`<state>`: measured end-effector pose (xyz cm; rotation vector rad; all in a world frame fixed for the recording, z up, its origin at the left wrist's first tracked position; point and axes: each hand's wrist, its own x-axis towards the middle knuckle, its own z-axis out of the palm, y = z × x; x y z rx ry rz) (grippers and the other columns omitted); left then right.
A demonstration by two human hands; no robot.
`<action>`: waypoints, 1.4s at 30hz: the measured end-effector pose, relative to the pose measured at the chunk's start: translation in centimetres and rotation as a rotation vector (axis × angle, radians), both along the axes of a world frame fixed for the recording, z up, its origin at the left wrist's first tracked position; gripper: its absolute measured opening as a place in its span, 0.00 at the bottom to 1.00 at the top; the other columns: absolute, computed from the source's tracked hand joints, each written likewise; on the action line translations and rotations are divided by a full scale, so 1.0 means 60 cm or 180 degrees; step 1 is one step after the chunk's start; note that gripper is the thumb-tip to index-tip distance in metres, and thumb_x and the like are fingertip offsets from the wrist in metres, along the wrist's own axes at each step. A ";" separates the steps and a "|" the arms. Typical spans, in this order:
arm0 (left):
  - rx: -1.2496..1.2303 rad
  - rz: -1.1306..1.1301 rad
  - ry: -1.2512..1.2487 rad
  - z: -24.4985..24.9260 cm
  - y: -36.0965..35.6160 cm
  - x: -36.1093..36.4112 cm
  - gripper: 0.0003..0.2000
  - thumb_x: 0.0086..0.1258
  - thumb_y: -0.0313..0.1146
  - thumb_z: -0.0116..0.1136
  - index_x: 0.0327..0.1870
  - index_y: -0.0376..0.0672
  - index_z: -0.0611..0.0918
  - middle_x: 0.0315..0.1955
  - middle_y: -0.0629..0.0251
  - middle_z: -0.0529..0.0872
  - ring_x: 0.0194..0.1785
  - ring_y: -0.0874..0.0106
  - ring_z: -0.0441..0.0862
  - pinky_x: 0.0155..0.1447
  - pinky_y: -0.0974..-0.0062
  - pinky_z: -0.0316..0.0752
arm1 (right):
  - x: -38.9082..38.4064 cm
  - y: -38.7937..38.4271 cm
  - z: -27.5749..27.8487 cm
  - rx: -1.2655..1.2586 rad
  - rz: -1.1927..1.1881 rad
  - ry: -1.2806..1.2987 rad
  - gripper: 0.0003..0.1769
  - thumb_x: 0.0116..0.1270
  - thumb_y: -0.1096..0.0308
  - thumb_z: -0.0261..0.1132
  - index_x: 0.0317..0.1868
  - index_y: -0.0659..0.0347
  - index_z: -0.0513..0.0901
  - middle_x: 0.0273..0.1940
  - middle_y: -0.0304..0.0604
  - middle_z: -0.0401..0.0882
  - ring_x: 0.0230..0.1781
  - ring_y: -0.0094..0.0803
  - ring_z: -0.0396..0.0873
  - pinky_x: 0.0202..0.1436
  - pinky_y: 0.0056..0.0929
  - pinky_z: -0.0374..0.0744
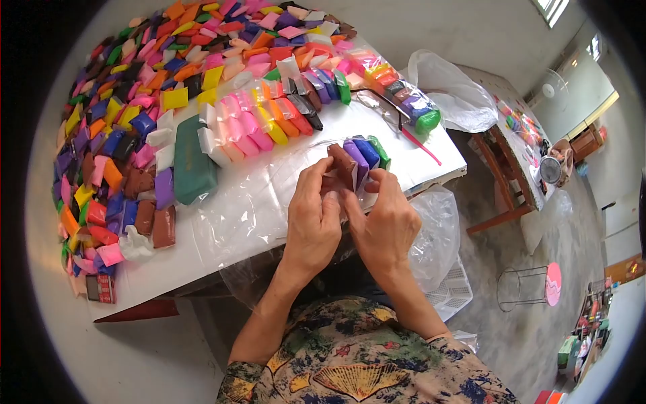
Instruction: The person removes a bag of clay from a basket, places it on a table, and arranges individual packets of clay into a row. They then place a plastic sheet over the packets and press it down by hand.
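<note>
At the table's front edge, my left hand (313,219) has its fingers closed around the near end of a short row of small wrapped clay packets. A brown packet (342,163) is at its fingertips. Beside it stand a purple packet (358,156), a blue packet (367,152) and a green packet (381,153). My right hand (385,222) is bent in from the other side, thumb and fingers closed at the purple and blue packets. Clear plastic film (249,205) lies on the table left of my hands. Parts of the packets are hidden by my fingers.
Sorted rows of packets (252,121) lie beyond my hands, beside a dark green case (194,161). A large heap of mixed packets (145,81) covers the left and far side. Glasses (402,121) lie at right. A clear bag (434,229) hangs beside a white basket (452,293).
</note>
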<state>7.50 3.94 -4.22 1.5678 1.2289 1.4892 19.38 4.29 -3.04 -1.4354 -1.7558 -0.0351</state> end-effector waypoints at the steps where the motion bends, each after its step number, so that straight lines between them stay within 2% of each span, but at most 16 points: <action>1: -0.0057 0.0030 -0.0005 0.007 -0.002 0.003 0.23 0.69 0.19 0.46 0.66 0.29 0.69 0.58 0.43 0.74 0.61 0.51 0.76 0.64 0.63 0.73 | 0.004 -0.004 -0.001 0.0041 0.0029 -0.0082 0.19 0.62 0.64 0.70 0.47 0.66 0.77 0.36 0.50 0.81 0.37 0.47 0.84 0.38 0.40 0.81; 3: -0.0175 0.0095 -0.0018 0.018 -0.005 0.011 0.24 0.69 0.20 0.48 0.67 0.27 0.68 0.58 0.40 0.74 0.61 0.49 0.77 0.63 0.62 0.74 | 0.007 -0.005 -0.004 0.0098 0.0061 -0.0211 0.19 0.61 0.65 0.71 0.48 0.66 0.78 0.37 0.49 0.82 0.37 0.46 0.84 0.38 0.39 0.80; 6: 0.0274 0.0545 0.1174 0.016 -0.012 0.037 0.26 0.70 0.22 0.51 0.69 0.24 0.65 0.58 0.38 0.73 0.61 0.45 0.75 0.63 0.58 0.74 | 0.006 -0.003 -0.014 0.0118 0.0064 -0.0293 0.18 0.61 0.66 0.72 0.49 0.64 0.80 0.39 0.48 0.84 0.36 0.45 0.85 0.37 0.39 0.80; 7: 0.0386 0.0517 0.1272 0.018 -0.014 0.037 0.27 0.71 0.24 0.53 0.69 0.22 0.64 0.56 0.37 0.74 0.59 0.44 0.75 0.61 0.57 0.75 | 0.007 -0.003 -0.015 0.0109 0.0073 -0.0301 0.18 0.61 0.67 0.71 0.49 0.64 0.80 0.39 0.48 0.84 0.37 0.45 0.85 0.38 0.38 0.80; 10: 0.0286 0.0906 0.1989 0.027 -0.019 0.036 0.24 0.72 0.24 0.53 0.67 0.23 0.68 0.54 0.38 0.76 0.56 0.48 0.78 0.60 0.61 0.74 | 0.012 -0.003 -0.013 0.0073 0.0137 -0.0341 0.18 0.61 0.67 0.71 0.50 0.64 0.79 0.39 0.48 0.84 0.37 0.45 0.84 0.38 0.38 0.80; 16: 0.0088 0.0370 0.0191 0.015 0.010 0.015 0.17 0.75 0.31 0.56 0.58 0.28 0.76 0.45 0.46 0.80 0.46 0.53 0.82 0.49 0.61 0.77 | 0.014 0.002 -0.017 0.0022 0.0217 -0.0325 0.19 0.60 0.68 0.71 0.51 0.64 0.78 0.38 0.49 0.83 0.37 0.47 0.84 0.38 0.39 0.80; 17: 0.0081 0.0486 0.0266 0.004 0.015 0.015 0.17 0.77 0.34 0.56 0.59 0.30 0.76 0.43 0.47 0.82 0.42 0.55 0.83 0.47 0.62 0.77 | 0.014 0.004 -0.018 -0.0008 0.0203 -0.0314 0.20 0.60 0.69 0.72 0.52 0.64 0.79 0.39 0.48 0.84 0.38 0.46 0.84 0.38 0.39 0.79; 23: 0.0281 0.0690 0.0579 -0.005 0.015 0.020 0.18 0.74 0.32 0.57 0.59 0.30 0.76 0.46 0.48 0.83 0.48 0.52 0.82 0.54 0.59 0.76 | 0.038 -0.015 0.029 0.0134 0.0625 0.0041 0.14 0.61 0.72 0.72 0.47 0.64 0.82 0.35 0.44 0.84 0.22 0.32 0.80 0.28 0.31 0.76; 26: 0.0420 0.0738 0.0890 -0.012 0.015 0.015 0.19 0.75 0.30 0.57 0.64 0.35 0.75 0.48 0.56 0.83 0.42 0.68 0.83 0.44 0.72 0.79 | 0.043 0.005 0.081 -0.0006 0.0526 0.0182 0.12 0.64 0.69 0.70 0.46 0.63 0.82 0.32 0.45 0.83 0.27 0.42 0.82 0.31 0.36 0.77; 29: 0.0255 0.0622 0.0643 -0.004 0.012 0.016 0.19 0.72 0.30 0.57 0.61 0.31 0.76 0.49 0.47 0.82 0.52 0.51 0.80 0.58 0.58 0.73 | 0.034 0.064 0.109 0.0212 0.0712 0.0118 0.09 0.65 0.67 0.69 0.40 0.64 0.84 0.32 0.47 0.85 0.28 0.45 0.83 0.33 0.40 0.77; 32: 0.0377 0.0616 0.0616 -0.005 0.011 0.016 0.20 0.71 0.29 0.56 0.62 0.30 0.75 0.50 0.47 0.82 0.52 0.50 0.79 0.59 0.57 0.72 | 0.007 0.127 0.130 0.0072 0.0937 -0.0083 0.12 0.65 0.62 0.68 0.36 0.64 0.84 0.32 0.49 0.85 0.32 0.48 0.84 0.39 0.44 0.78; 33: 0.0577 0.0637 0.0688 -0.010 0.014 0.017 0.20 0.71 0.29 0.56 0.63 0.30 0.74 0.51 0.48 0.81 0.54 0.50 0.78 0.60 0.57 0.72 | -0.006 0.147 0.133 -0.0164 0.0956 -0.0171 0.17 0.65 0.56 0.67 0.34 0.65 0.85 0.31 0.52 0.85 0.34 0.49 0.84 0.40 0.45 0.77; 36: 0.0328 0.0534 0.0672 0.002 0.009 0.013 0.21 0.71 0.28 0.56 0.63 0.31 0.74 0.51 0.48 0.80 0.55 0.49 0.77 0.60 0.57 0.72 | -0.049 0.182 0.131 -0.0009 0.0808 -0.0971 0.22 0.64 0.51 0.70 0.31 0.66 0.84 0.25 0.49 0.84 0.28 0.46 0.83 0.37 0.42 0.78; 37: 0.0320 0.0445 0.0634 0.002 0.009 0.010 0.21 0.71 0.28 0.56 0.63 0.31 0.74 0.52 0.47 0.79 0.55 0.48 0.76 0.61 0.56 0.71 | -0.065 0.187 0.138 -0.0338 0.0708 -0.1021 0.29 0.60 0.42 0.69 0.28 0.66 0.83 0.24 0.50 0.82 0.30 0.48 0.83 0.37 0.45 0.77; 40: 0.0421 0.0452 0.0853 -0.003 0.011 0.006 0.22 0.71 0.29 0.56 0.64 0.30 0.73 0.54 0.46 0.77 0.57 0.48 0.75 0.62 0.57 0.71 | -0.088 0.211 0.136 -0.0792 0.0891 -0.1029 0.32 0.57 0.38 0.70 0.25 0.66 0.83 0.24 0.52 0.81 0.30 0.49 0.82 0.36 0.45 0.77; 42: 0.0404 0.0433 0.0809 -0.002 0.010 0.007 0.22 0.71 0.29 0.56 0.65 0.30 0.73 0.55 0.46 0.76 0.57 0.48 0.74 0.63 0.57 0.70 | -0.088 0.235 0.115 -0.0597 0.0978 -0.0993 0.31 0.55 0.40 0.71 0.22 0.67 0.82 0.21 0.53 0.80 0.26 0.50 0.81 0.34 0.46 0.77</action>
